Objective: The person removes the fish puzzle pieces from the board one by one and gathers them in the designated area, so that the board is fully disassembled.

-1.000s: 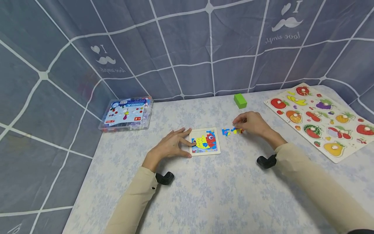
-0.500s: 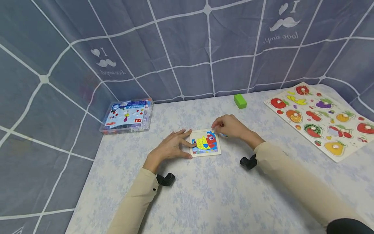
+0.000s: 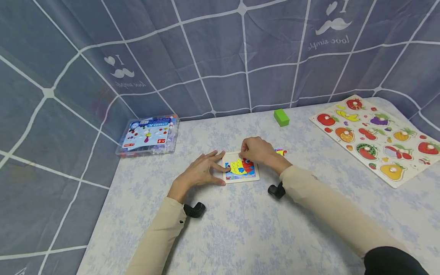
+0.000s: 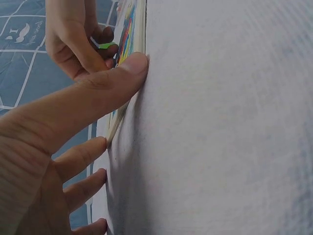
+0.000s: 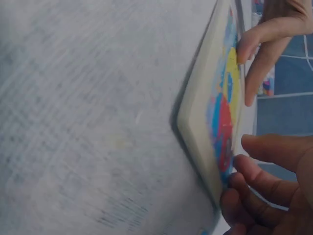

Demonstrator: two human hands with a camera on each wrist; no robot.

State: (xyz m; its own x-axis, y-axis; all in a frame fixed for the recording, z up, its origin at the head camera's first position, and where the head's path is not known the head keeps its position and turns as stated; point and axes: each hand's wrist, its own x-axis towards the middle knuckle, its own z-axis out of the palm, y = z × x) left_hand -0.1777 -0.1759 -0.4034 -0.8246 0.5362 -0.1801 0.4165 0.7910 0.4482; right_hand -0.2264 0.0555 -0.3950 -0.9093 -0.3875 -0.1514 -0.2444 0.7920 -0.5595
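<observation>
Right now your left hand lies flat on the table with fingers spread and fairly straight, thumb and fingertips touching the left edge of the small fish puzzle board, which sits mid-table. Your right hand hovers over the board's far right corner, fingers curled down onto its picture; whether they pinch a piece you cannot tell. Just right of that hand lies a loose puzzle piece.

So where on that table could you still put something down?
Bare cloth lies in front of the fish puzzle, toward the near edge, and between the bead box and green block. It is crowded around both hands; the fruit board fills the right side.
</observation>
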